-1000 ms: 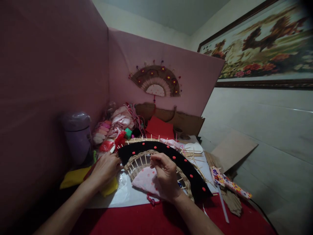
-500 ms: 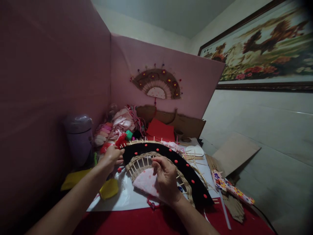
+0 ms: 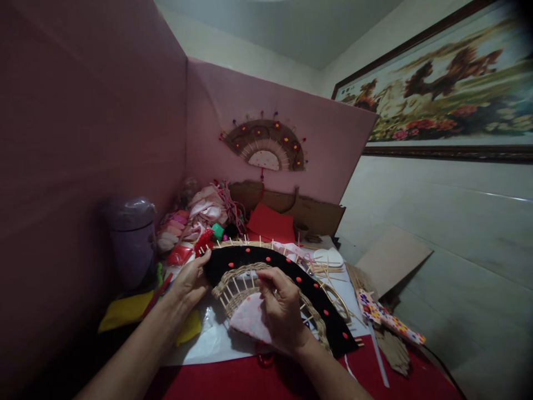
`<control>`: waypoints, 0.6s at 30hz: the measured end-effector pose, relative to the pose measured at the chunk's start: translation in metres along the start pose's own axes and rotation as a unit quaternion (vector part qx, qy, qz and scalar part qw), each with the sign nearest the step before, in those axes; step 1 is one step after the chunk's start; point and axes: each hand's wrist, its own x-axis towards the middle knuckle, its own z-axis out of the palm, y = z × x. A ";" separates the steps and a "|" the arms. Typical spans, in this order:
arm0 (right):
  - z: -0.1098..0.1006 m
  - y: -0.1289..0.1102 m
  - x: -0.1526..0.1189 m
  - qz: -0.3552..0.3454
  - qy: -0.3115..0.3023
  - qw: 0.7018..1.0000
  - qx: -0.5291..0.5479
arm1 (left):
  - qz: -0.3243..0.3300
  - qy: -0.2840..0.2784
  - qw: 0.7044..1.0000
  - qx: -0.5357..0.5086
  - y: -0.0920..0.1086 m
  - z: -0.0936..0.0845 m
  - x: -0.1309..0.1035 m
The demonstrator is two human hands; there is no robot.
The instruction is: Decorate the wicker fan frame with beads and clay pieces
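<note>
A half-round fan with a black band (image 3: 237,256) dotted in red is tilted up in front of me. Woven cord and thin sticks run below the band, and a pale pink spotted cloth piece (image 3: 250,319) covers its middle. At the fan's left end, my left hand (image 3: 192,283) is closed on the edge, thumb near the top corner. My right hand (image 3: 283,308) is in front of the fan's centre with its fingers curled into a pinch. Whatever the pinch holds, if anything, is hidden. Part of the cloth and cord is behind this hand.
A purple lidded container (image 3: 131,244) stands at left, near yellow cloth (image 3: 125,311). Behind the fan lie pink ribbon (image 3: 206,205) and red sheets (image 3: 270,222). To the right is a flower-patterned glue gun (image 3: 391,316). A finished fan (image 3: 266,141) hangs on the pink panel.
My left hand has turned and lowered along the fan's left end. The small red ball beneath it is out of sight. The fan has shifted slightly left in view; my right hand keeps its pinch.
</note>
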 end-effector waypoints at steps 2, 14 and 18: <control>0.001 0.001 0.001 0.037 0.003 0.999 0.011 | 0.020 0.005 0.999 -0.029 -0.001 0.000 0.000; 0.002 -0.047 0.002 -0.007 -0.187 0.978 -0.094 | 0.031 0.005 0.998 -0.052 -0.006 0.006 -0.006; 0.032 -0.043 -0.021 -0.201 -0.252 0.913 -0.248 | 0.000 0.020 0.999 -0.029 -0.004 0.008 -0.010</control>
